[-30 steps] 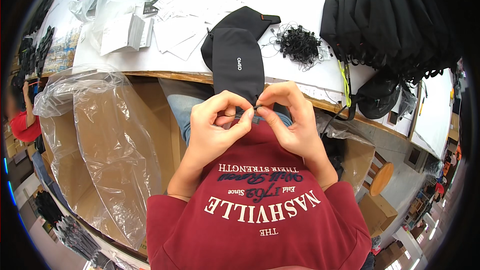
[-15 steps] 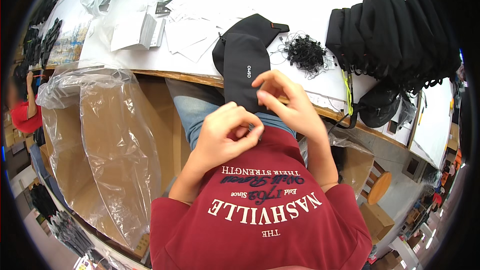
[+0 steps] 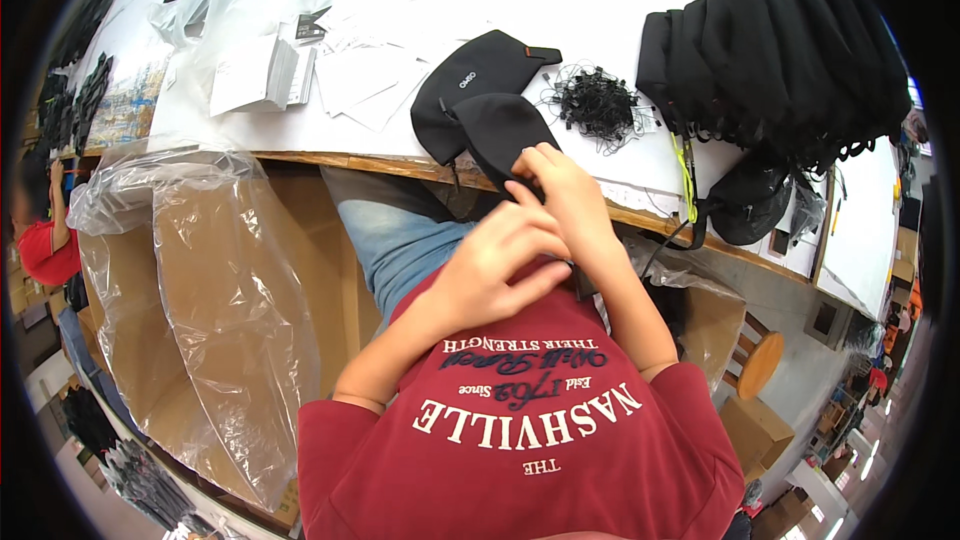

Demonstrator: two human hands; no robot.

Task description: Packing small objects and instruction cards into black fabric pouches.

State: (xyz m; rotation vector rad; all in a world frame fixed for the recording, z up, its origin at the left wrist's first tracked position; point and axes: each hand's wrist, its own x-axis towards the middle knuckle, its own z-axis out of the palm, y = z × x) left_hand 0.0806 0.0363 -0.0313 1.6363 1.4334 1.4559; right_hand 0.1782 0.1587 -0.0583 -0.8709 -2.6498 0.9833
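Note:
A black fabric pouch (image 3: 505,130) hangs over the near table edge, bent at its lower end. My right hand (image 3: 568,195) has its fingers curled onto that pouch's near end. My left hand (image 3: 505,258) lies just below, crossing toward my right wrist. Motion blurs its fingers, and whether they hold anything is unclear. A small dark piece (image 3: 582,282) shows beside the left fingertips, partly covered. Behind the bent pouch, another black pouch (image 3: 470,60) with a small white print and an orange tab lies on the table.
A tangle of black tag strings (image 3: 597,105) lies right of the pouches. Farther right stands a row of black pouches (image 3: 760,60). Stacked white cards (image 3: 258,72) and loose papers (image 3: 370,85) are at left. A plastic-lined carton (image 3: 210,310) stands beside my legs.
The front pouch has shifted up and bent, uncovering the printed pouch behind it. My right hand has moved onto its near end, while my left hand has moved rightward toward my right wrist.

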